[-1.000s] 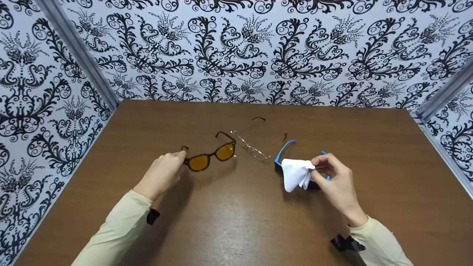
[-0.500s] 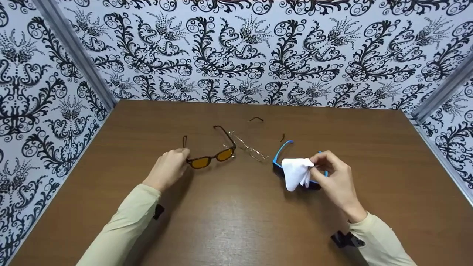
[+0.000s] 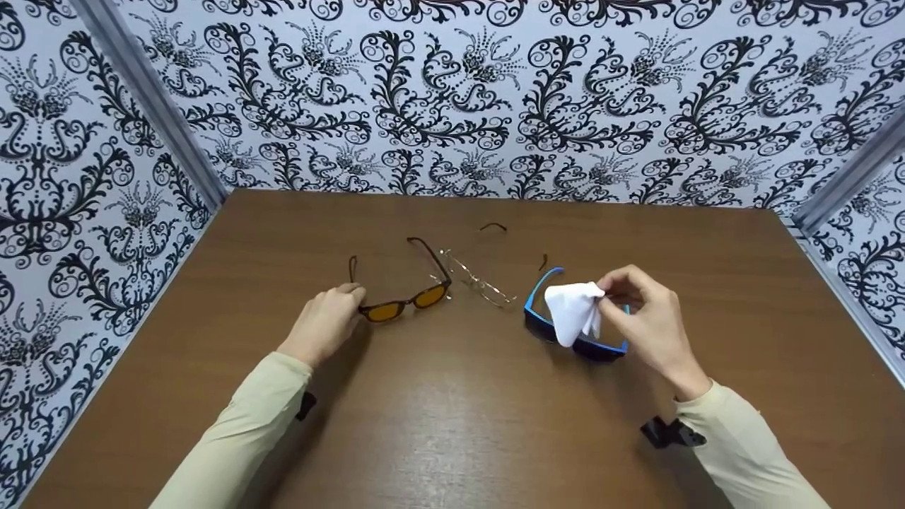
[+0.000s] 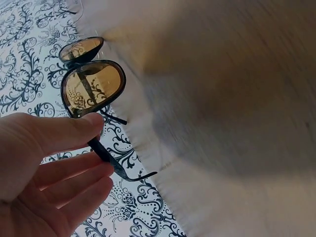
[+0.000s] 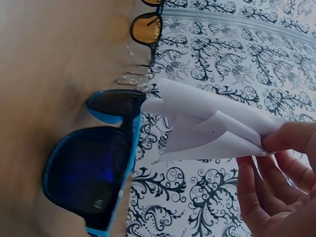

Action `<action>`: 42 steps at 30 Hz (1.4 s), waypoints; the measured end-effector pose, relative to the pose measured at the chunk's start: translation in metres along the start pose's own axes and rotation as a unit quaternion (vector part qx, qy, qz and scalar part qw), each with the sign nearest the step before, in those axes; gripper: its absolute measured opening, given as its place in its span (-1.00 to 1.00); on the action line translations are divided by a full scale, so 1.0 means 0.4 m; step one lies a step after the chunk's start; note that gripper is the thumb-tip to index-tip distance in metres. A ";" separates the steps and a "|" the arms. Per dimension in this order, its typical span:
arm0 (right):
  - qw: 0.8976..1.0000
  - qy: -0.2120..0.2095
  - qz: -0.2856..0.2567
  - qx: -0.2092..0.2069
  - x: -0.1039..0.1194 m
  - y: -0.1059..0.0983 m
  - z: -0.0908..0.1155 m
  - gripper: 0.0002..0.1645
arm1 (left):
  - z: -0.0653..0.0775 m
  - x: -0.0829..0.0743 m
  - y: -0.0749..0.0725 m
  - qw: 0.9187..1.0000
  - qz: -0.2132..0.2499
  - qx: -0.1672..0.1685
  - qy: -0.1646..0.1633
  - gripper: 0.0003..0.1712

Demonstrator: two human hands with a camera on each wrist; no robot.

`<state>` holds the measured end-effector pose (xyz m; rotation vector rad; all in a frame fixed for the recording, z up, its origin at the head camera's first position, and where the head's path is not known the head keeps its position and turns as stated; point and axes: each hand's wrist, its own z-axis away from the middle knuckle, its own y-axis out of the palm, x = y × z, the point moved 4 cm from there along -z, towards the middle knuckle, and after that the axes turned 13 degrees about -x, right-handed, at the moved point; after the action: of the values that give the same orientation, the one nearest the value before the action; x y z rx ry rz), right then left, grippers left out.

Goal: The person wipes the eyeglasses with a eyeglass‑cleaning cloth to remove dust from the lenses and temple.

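Your pale sleeves [image 3: 240, 424] come in from the bottom corners over the brown table [image 3: 452, 431], with a dark wrist mount [image 3: 672, 433] under the right cuff and another dark piece by the left one. Your right hand [image 3: 654, 325] has a narrow grip: thumb and index finger pinch the gathered edge of a white cloth [image 3: 570, 307], and the other fingers bend loosely below in the right wrist view. Cloth hangs left of your fingertips, in folds, above the blue-framed sunglasses [image 3: 597, 350]; contact between the two, can't tell. Sunglasses sit on the table with dark lenses toward you and blue temples pointing back, one partly behind your hand. Your left hand [image 3: 323, 323] also has a narrow grip, holding the amber-lensed glasses [image 3: 386, 312] at the corner where the left temple meets the frame, thumb on one side, fingers on the other in the left wrist view. Those are on the left half of the table, lenses facing you, dark temples spread and pointing toward the back; whether the frame touches the tabletop, can't tell. Between the two tinted pairs, a bit farther off, lie thin wire-framed glasses [image 3: 481, 284] with clear lenses, set at a slant, partly overlapped in the head view by the amber pair. Two dark curved tips [image 3: 493, 227] show beyond that wire frame. Past the table's back edge stands a white wall [image 3: 452, 92] with black scrollwork, grey posts [image 3: 152, 92] at its corners.
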<state>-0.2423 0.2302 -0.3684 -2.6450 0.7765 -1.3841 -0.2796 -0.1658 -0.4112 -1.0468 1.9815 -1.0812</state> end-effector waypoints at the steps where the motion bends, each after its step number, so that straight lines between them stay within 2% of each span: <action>1: 1.000 0.002 0.001 -0.001 0.001 -0.002 -0.004 -0.76 | 0.000 0.000 0.001 1.000 -0.002 -0.001 0.000 -0.80; 5: 1.000 0.020 -0.008 -0.013 0.002 -0.008 -0.015 -0.78 | -0.002 0.002 0.004 1.000 -0.011 0.001 -0.009 -0.84; 9: 0.999 0.031 -0.028 -0.026 0.001 -0.013 -0.020 -0.81 | -0.010 0.000 0.006 0.999 -0.023 0.021 -0.020 -0.87; 12: 0.998 0.033 -0.039 -0.033 0.000 -0.017 -0.024 -0.81 | -0.025 -0.008 0.007 0.998 -0.040 0.043 -0.021 -0.82; 14: 0.998 0.035 -0.044 -0.036 -0.002 -0.021 -0.026 -0.82 | -0.042 -0.019 0.005 0.998 -0.051 0.046 -0.013 -0.78; 17: 0.997 0.040 -0.050 -0.041 -0.005 -0.025 -0.028 -0.83 | -0.079 -0.048 0.000 0.998 -0.058 0.023 0.008 -0.75; 21: 0.996 0.048 -0.061 -0.046 -0.006 -0.028 -0.031 -0.84 | -0.147 -0.103 0.004 0.998 -0.041 -0.021 0.046 -0.76; 23: 0.995 0.049 -0.068 -0.047 -0.005 -0.027 -0.032 -0.84 | -0.188 -0.131 0.016 0.997 -0.029 -0.023 0.065 -0.71; 25: 0.995 0.049 -0.075 -0.047 -0.002 -0.025 -0.033 -0.84 | -0.229 -0.157 0.034 0.995 -0.026 -0.012 0.091 -0.67; 29: 0.994 0.047 -0.083 -0.047 0.005 -0.020 -0.034 -0.84 | -0.299 -0.197 0.080 0.990 -0.046 0.045 0.127 -0.67; 31: 0.994 0.047 -0.084 -0.046 0.008 -0.018 -0.032 -0.83 | -0.325 -0.209 0.101 0.987 -0.060 0.070 0.129 -0.72; 34: 0.994 0.050 -0.086 -0.044 0.012 -0.015 -0.029 -0.82 | -0.350 -0.219 0.129 0.986 -0.077 0.097 0.115 -0.76; 37: 0.994 0.052 -0.090 -0.042 0.011 -0.012 -0.025 -0.81 | -0.364 -0.222 0.153 0.983 -0.099 0.110 0.111 -0.78; 42: 0.993 0.054 -0.097 -0.043 0.005 -0.012 -0.018 -0.82 | -0.377 -0.214 0.193 0.972 -0.150 0.098 0.153 -0.78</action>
<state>-0.2452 0.2349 -0.3613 -2.7965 0.6164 -1.5852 -0.3872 -0.0100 -0.3970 -1.1517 1.9339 -1.6537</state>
